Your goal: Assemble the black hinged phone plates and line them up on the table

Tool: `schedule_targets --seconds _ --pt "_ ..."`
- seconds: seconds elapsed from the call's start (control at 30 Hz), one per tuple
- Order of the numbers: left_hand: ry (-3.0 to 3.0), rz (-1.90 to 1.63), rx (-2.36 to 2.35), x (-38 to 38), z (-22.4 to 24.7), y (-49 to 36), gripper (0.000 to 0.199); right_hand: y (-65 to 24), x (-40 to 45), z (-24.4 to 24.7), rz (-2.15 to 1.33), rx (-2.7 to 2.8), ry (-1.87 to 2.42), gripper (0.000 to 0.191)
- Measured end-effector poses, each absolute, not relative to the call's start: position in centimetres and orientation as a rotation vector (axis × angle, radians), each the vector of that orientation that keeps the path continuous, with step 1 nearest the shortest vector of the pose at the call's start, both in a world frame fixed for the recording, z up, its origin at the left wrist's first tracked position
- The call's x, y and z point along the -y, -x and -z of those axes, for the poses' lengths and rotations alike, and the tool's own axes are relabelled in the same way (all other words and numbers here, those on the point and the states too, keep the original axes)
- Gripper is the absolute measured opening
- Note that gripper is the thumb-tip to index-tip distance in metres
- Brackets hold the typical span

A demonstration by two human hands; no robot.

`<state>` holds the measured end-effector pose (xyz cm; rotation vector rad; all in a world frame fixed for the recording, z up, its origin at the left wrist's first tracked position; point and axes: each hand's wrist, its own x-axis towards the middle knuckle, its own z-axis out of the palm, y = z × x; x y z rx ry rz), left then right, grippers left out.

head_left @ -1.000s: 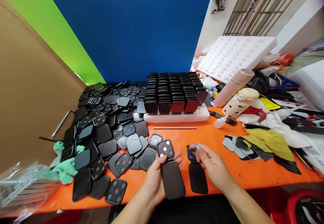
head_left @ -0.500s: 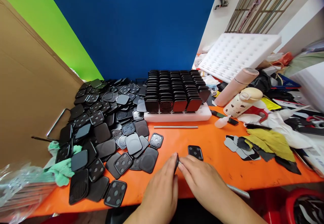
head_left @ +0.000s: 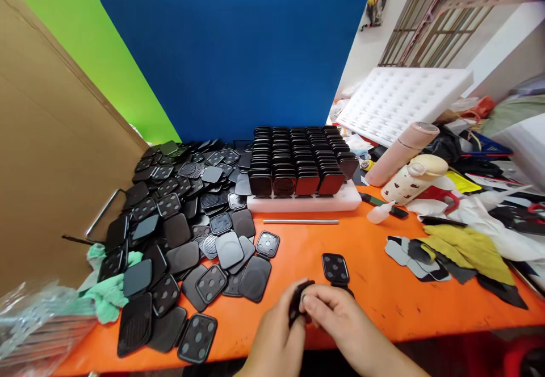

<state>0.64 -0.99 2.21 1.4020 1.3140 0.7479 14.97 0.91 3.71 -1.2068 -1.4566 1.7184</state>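
A thin, dark square case (head_left: 299, 302) is tilted on edge between my hands, above the near edge of the orange table. My left hand (head_left: 275, 331) is closed around its left side, with the thumb underneath. My right hand (head_left: 340, 314) has its fingers curled and its thumb and fingertips against the case's right edge. The inside of that grip is hidden. Just beyond the right fingers lies an opened black case (head_left: 335, 267) with round grey spots, partly covered by the hand. A thin metal rod (head_left: 300, 222) lies farther back.
Many loose black cases (head_left: 172, 229) are heaped on the left. Rows of upright cases (head_left: 298, 161) stand in a white foam block (head_left: 304, 204) at the back. A pink bottle (head_left: 400, 153), a cream bottle (head_left: 411, 181) and yellow cloth (head_left: 468, 252) are at right.
My hands have turned the case, so more of its dark face shows. My right fingers have curled from straight. The ridged metal rod under my right hand is no longer visible. The view has shifted slightly.
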Motion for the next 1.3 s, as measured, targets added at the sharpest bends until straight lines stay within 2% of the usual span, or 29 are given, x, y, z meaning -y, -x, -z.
schedule_targets --seconds 0.1,0.23,0.33,0.5,0.63,0.7,0.8,0.9,1.1,1.2,1.3 --pt "-1.002 -0.932 -1.261 0.3 -2.6 -0.5 0.036 -14.7 -1.0 -4.0 -1.958 1.094 1.208 0.041" --pt "-1.026 -0.951 -1.283 0.1 -2.7 0.0 0.031 -14.5 -1.3 -4.0 -2.035 1.081 1.252 0.038" --pt "-1.387 -0.816 -1.356 0.6 -2.4 0.4 0.039 -14.5 -1.5 -4.4 -1.881 1.353 1.282 0.036" --pt "-2.046 -0.395 -1.490 1.3 -2.1 0.3 0.056 -15.0 -1.4 -6.1 -1.352 1.907 1.433 0.029" --pt "-2.195 -0.185 -1.513 1.6 -2.6 -0.4 0.055 -15.5 -1.1 -6.1 -1.330 1.973 1.487 0.018" --pt "-2.226 -0.160 -1.504 1.7 -2.6 -0.6 0.053 -15.6 -1.0 -5.4 -1.372 1.893 1.498 0.023" --pt "-2.197 -0.248 -1.454 1.8 -2.5 -0.8 0.051 -15.3 -0.9 -4.3 -1.393 1.740 1.491 0.033" --pt "-1.937 -0.483 -1.391 1.6 -2.4 -0.9 0.046 -15.1 -1.0 -3.9 -1.475 1.606 1.375 0.035" --pt "-0.924 -0.941 -1.158 -0.4 -2.9 -0.8 0.022 -15.6 -1.2 -3.9 -2.049 0.820 1.097 0.039" --pt "-0.698 -0.994 -1.175 -1.4 -3.0 -0.2 0.030 -15.6 -0.9 -4.0 -2.172 0.764 1.122 0.038" --pt "-0.796 -1.075 -1.296 -1.5 -3.0 0.2 0.034 -15.4 -0.7 -4.2 -2.267 0.747 1.140 0.033"
